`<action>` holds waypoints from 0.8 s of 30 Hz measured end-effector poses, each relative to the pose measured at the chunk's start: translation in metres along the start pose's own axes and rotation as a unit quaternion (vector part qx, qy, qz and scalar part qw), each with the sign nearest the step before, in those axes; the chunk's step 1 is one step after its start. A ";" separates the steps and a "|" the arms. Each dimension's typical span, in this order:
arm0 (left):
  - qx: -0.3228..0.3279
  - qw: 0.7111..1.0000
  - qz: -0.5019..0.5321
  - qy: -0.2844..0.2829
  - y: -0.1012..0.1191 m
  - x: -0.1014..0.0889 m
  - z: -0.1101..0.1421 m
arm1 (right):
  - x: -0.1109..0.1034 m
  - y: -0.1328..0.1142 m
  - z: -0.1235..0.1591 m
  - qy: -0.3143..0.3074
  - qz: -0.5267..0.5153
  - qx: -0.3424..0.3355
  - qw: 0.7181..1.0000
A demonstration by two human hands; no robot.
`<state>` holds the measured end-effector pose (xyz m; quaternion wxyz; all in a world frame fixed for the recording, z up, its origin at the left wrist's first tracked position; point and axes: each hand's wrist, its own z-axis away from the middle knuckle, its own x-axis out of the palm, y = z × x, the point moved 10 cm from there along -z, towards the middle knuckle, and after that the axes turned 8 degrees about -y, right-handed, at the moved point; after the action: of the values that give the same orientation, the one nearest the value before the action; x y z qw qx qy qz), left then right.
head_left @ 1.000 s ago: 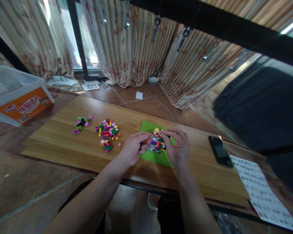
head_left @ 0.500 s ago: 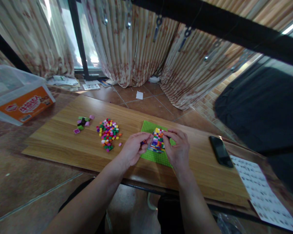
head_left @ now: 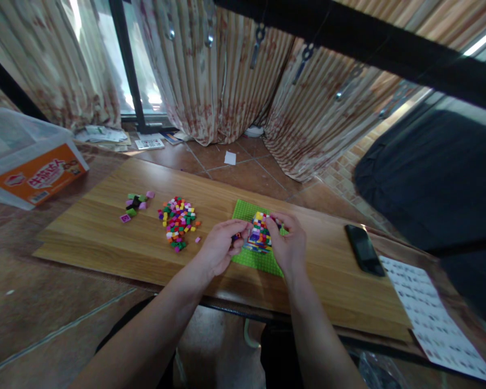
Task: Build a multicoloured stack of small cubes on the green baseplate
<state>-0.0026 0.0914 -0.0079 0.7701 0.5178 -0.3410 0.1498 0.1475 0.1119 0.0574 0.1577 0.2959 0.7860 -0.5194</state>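
Note:
On a green studded baseplate [head_left: 259, 261] stands a block of many small coloured toy bricks [head_left: 260, 232], built up in layers. My left hand [head_left: 222, 244] is at its left side, fingers curled round small bricks, one of them dark with a bit of orange [head_left: 237, 236]. From the right, my right hand [head_left: 288, 240] reaches over the block's right side, with thumb and fingers pinched near its upper right edge. What lies between those fingertips is hidden. The right hand covers part of the block and of the baseplate.
A heap of loose coloured bricks [head_left: 179, 221] and a smaller pile of larger ones [head_left: 136, 203] lie to the left on the wooden board [head_left: 105, 237]. At the right are a black phone [head_left: 364, 249] and a printed sheet [head_left: 433, 313]. A clear plastic bin [head_left: 32, 135] stands far left.
My right hand has moved slightly left, its fingers closer over the block's right edge. My left hand keeps its place with the bricks in it. The whole view has shifted a little.

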 end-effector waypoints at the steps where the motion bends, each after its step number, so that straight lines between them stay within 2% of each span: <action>1: 0.001 1.000 0.001 0.002 0.000 0.000 0.000 | 0.002 0.006 0.000 -0.004 -0.016 0.022 1.000; 5: 0.004 1.000 -0.001 0.005 0.001 -0.001 0.000 | 0.013 0.031 0.002 -0.017 -0.115 0.115 0.987; 8: 0.004 1.000 -0.003 0.007 0.002 -0.001 0.000 | 0.018 0.039 0.003 -0.017 -0.165 0.147 0.975; 24: 0.006 1.000 -0.006 0.006 0.001 -0.002 -0.001 | 0.015 0.029 -0.001 -0.014 -0.157 0.130 0.979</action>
<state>-0.0041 0.0924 -0.0089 0.7699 0.5235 -0.3327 0.1500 0.1543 0.1254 0.0288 0.0458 0.1794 0.7461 -0.6395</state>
